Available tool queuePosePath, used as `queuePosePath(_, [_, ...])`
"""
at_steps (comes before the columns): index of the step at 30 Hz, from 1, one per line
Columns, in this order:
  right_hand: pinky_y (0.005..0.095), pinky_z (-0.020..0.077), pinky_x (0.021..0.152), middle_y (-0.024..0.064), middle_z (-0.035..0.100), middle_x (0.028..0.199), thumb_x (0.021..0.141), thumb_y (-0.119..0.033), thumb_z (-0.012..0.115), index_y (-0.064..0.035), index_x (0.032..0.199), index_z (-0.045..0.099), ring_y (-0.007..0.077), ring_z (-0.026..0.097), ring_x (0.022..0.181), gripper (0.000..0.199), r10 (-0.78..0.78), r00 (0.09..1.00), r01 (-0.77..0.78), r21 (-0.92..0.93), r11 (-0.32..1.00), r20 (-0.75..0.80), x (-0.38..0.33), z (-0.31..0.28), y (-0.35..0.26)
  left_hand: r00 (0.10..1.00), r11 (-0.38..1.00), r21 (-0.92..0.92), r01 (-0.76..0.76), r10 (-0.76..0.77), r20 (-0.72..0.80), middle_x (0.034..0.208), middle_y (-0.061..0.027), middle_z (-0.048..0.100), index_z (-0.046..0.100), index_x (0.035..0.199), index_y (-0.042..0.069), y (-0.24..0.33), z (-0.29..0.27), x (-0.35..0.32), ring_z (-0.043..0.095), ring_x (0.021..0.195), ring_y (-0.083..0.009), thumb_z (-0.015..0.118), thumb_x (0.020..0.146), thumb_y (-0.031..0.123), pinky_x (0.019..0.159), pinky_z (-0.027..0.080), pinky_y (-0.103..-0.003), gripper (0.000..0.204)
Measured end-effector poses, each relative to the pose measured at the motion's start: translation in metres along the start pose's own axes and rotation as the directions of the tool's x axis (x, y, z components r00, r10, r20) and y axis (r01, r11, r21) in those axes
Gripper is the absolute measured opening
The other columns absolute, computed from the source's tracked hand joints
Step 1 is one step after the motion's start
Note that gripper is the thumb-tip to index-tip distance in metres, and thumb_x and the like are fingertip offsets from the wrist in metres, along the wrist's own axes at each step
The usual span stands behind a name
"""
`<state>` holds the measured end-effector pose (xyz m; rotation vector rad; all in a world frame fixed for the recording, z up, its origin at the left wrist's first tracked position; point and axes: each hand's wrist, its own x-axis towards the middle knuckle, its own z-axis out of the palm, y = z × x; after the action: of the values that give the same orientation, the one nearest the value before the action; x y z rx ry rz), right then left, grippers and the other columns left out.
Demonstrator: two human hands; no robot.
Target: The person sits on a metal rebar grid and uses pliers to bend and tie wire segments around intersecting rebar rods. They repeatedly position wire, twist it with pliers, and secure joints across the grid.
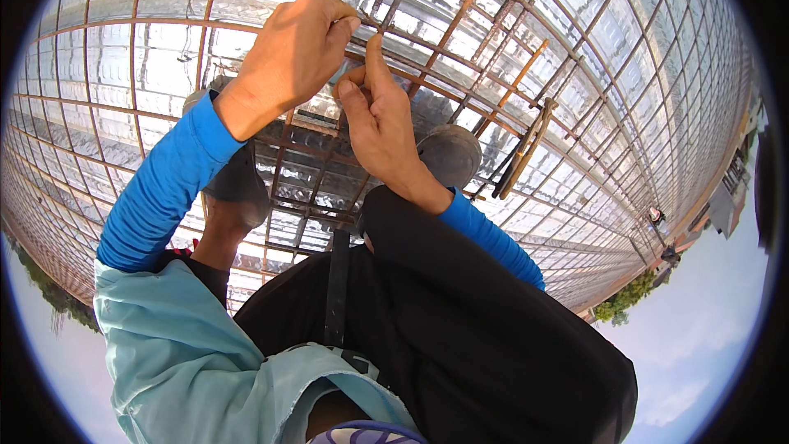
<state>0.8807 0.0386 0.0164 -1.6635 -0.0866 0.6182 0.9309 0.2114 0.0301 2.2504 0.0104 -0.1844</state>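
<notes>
Rusty rebar between both hands

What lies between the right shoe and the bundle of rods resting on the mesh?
In the head view, only rusty rebar mesh over shiny metal decking lies between the right shoe and the rod bundle; nothing else sits in that stretch.

Your left hand and right hand meet above the rebar grid, which lies on the metal decking. Your shoes stand on the grid beneath them; a bundle of rods lies to the right.
</notes>
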Motion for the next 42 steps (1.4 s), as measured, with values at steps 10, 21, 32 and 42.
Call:
queuePosePath(10, [0.0394,0.0488,0.065,0.0216,0.069,0.096,0.092,0.006,0.053,0.0091,0.154,0.031,0.0296,0.065,0.071,0.066,0.004,1.000,-0.003,0.044,0.999,-0.029,0.003,0.003,-0.002,0.768,0.331,-0.732,0.595,-0.501,0.398,0.065,0.0006,0.044,0.051,0.068,0.006,0.037,0.015,-0.001,0.037,0.058,-0.0093,0.051,0.092,0.006,0.052,0.030,-0.029,0.024])
queuePosePath(21, [0.0284,0.0426,0.063,0.0056,0.060,0.092,0.099,0.001,0.052,0.0020,0.132,0.054,0.0101,0.050,0.071,0.034,0.065,0.997,-0.049,0.342,0.938,-0.034,0.008,0.013,-0.012,0.904,0.983,-0.144,0.114,-0.043,0.425,0.064,-0.0144,0.059,0.065,0.129,-0.015,0.013,0.007,0.038,0.055,0.056,-0.0206,0.056,0.094,0.014,0.061,0.050,-0.038,0.047])
queuePosePath(32, [0.0252,0.0409,0.063,-0.0003,0.056,0.088,0.105,-0.007,0.057,-0.0038,0.113,0.060,0.0069,0.047,0.069,0.009,0.160,0.981,-0.056,0.641,0.766,-0.106,0.021,0.058,-0.002,0.763,0.903,0.110,-0.415,0.279,0.582,0.065,-0.0224,0.061,0.061,0.066,-0.002,0.020,-0.001,0.069,0.064,0.061,-0.0417,0.063,0.081,0.012,0.058,0.051,-0.049,0.020])
queuePosePath(42, [0.0258,0.0435,0.060,0.0038,0.065,0.091,0.103,-0.004,0.052,-0.0002,0.111,0.066,0.0083,0.053,0.073,0.017,0.174,0.984,-0.170,0.485,0.858,0.037,0.012,0.027,-0.006,0.718,0.834,0.323,-0.447,0.120,0.685,0.068,-0.0229,0.067,0.074,0.084,-0.002,0.051,-0.002,0.069,0.069,0.066,-0.0403,0.067,0.081,0.012,0.060,0.056,-0.049,0.016])
